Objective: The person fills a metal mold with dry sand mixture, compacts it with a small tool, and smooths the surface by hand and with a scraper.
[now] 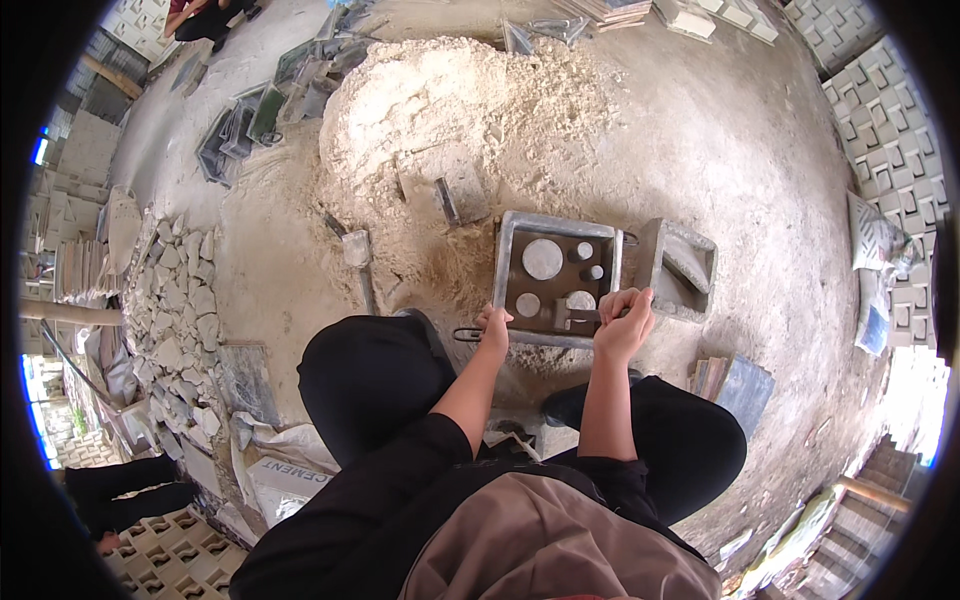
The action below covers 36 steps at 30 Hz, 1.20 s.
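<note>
A square grey metal mould sits on the ground in front of my knees. On its dark brown floor stand several pale round plugs of different sizes, the largest a white disc. My left hand is closed on the mould's near left corner, beside a wire loop handle. Over the near right part of the mould, my right hand grips a small tool with a flat head. The head is close to a pale plug; whether they touch, I cannot tell. My fingers cover part of its handle.
A second grey box with a bar inside lies right of the mould. Beyond is a pale powder heap with a flat block tool. A hammer-like tool lies left, near broken rubble. Tiles are at right.
</note>
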Each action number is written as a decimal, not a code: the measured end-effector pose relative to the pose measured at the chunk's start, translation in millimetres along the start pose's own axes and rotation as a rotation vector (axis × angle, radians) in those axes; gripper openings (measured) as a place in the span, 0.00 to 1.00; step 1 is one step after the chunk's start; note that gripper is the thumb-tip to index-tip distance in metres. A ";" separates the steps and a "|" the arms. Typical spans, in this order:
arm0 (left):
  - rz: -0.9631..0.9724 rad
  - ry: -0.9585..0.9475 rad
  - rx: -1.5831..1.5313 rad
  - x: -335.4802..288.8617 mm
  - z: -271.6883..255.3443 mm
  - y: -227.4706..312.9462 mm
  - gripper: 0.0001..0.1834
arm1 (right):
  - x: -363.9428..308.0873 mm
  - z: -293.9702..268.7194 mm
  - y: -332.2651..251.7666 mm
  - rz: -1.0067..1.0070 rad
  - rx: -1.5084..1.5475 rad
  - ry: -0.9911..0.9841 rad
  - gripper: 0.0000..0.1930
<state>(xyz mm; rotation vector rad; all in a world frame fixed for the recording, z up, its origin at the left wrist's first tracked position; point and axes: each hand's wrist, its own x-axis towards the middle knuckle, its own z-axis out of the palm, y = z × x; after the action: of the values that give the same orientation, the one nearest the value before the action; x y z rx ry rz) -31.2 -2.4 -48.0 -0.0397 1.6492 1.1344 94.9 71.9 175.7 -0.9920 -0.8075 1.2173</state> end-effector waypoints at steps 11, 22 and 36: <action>0.044 0.025 -0.044 -1.3 -0.3 -1.9 0.16 | -8.4 17.3 -11.2 -0.008 -0.083 -0.004 0.27; 0.008 0.083 -0.023 -23.6 10.0 13.6 0.16 | -7.9 11.8 -15.7 0.020 -0.094 0.035 0.26; 0.016 -0.027 0.010 -12.9 6.5 7.6 0.20 | -18.4 2.0 23.6 -0.005 -0.078 -0.065 0.25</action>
<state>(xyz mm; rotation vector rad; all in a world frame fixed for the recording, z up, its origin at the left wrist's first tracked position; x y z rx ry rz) -25.1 -0.1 -33.1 -0.0050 1.6342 1.1338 81.0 55.5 154.8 -1.0170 -0.9133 1.2262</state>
